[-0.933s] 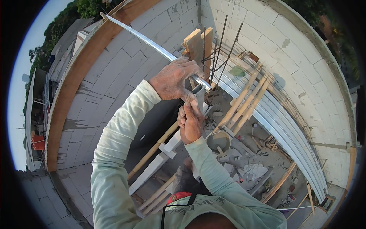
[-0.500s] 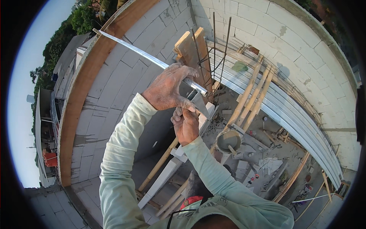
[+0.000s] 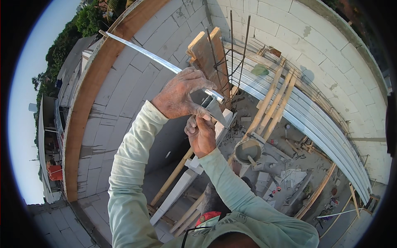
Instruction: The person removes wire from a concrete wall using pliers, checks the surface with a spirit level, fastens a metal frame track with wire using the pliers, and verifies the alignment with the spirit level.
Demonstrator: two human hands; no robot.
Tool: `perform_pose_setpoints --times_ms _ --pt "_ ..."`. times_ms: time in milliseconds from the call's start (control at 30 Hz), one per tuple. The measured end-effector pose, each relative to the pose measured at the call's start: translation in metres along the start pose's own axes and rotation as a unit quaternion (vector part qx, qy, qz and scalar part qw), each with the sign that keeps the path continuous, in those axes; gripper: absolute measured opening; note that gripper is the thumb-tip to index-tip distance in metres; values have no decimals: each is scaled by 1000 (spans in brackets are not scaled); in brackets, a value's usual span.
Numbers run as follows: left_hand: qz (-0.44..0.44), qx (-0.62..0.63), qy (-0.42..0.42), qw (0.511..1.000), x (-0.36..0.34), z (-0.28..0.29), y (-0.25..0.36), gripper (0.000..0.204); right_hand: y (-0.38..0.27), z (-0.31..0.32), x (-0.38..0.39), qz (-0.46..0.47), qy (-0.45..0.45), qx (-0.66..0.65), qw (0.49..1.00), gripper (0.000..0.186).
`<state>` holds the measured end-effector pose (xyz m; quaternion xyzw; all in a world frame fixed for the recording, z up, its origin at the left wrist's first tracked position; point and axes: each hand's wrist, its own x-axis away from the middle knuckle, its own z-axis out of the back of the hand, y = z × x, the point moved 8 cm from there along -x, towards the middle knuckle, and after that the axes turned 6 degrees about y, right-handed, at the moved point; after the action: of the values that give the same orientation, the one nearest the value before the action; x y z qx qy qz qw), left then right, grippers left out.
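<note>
My left hand (image 3: 182, 93) is closed over the near end of a long silver metal bar (image 3: 144, 52), which stretches up-left to the timber-edged wall (image 3: 124, 31). Below the bar end is a grey angled metal piece (image 3: 216, 111) with a dark part, partly hidden by my fingers. My right hand (image 3: 200, 136) is just below, its thumb and fingertips pinched at or near the underside of that piece; what they hold is hidden. Upright wooden boards (image 3: 206, 53) and dark rebar (image 3: 231, 33) stand just beyond both hands.
White block walls (image 3: 314, 37) enclose the space. Long metal sheets (image 3: 322, 136) with wooden battens (image 3: 273, 107) on them lie at the right. Below are a bucket (image 3: 248, 151), rubble, a pale beam (image 3: 173, 194) and a bamboo pole (image 3: 169, 182).
Compared with the first frame, both hands and the bar end sit slightly further left and lower in view, as the whole scene has shifted. Little differs from half a second ago.
</note>
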<state>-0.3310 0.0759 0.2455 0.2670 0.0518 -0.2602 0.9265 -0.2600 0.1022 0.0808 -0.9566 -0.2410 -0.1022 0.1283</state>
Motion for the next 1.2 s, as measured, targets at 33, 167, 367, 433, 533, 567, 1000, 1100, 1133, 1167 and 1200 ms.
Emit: perform_pose_setpoints --times_ms 33,167,367,433,533,567,1000,1100,1133,1167,1200 --pt "1 4 0 1000 0 0 0 71 -1 0 0 -2 -2 0 1000 20" --pt "13 18 5 1000 -1 0 2 70 -5 -2 1 -2 -8 5 1000 19" --pt "20 17 5 1000 0 1 1 68 -5 -1 2 0 -1 41 999 19" --pt "20 18 14 1000 0 2 1 68 -6 -1 4 8 6 42 999 21" --pt "24 21 13 999 2 1 -2 67 -10 -3 6 2 -2 68 998 21" --pt "30 21 3 999 2 -2 -4 67 -14 -4 7 8 -2 80 997 21" --pt "7 12 37 999 4 1 -2 67 -17 -6 9 -8 42 136 990 11" --pt "12 9 25 1000 3 -1 -3 67 -16 -6 10 -11 55 140 989 10" --pt "12 10 25 1000 3 -1 -3 67 -17 -7 11 -8 56 140 989 10" --pt "11 10 23 1000 3 0 -3 66 -16 -9 12 -15 57 138 989 10" --pt "7 10 19 1000 3 0 -2 66 -16 -10 13 -22 58 135 989 10"
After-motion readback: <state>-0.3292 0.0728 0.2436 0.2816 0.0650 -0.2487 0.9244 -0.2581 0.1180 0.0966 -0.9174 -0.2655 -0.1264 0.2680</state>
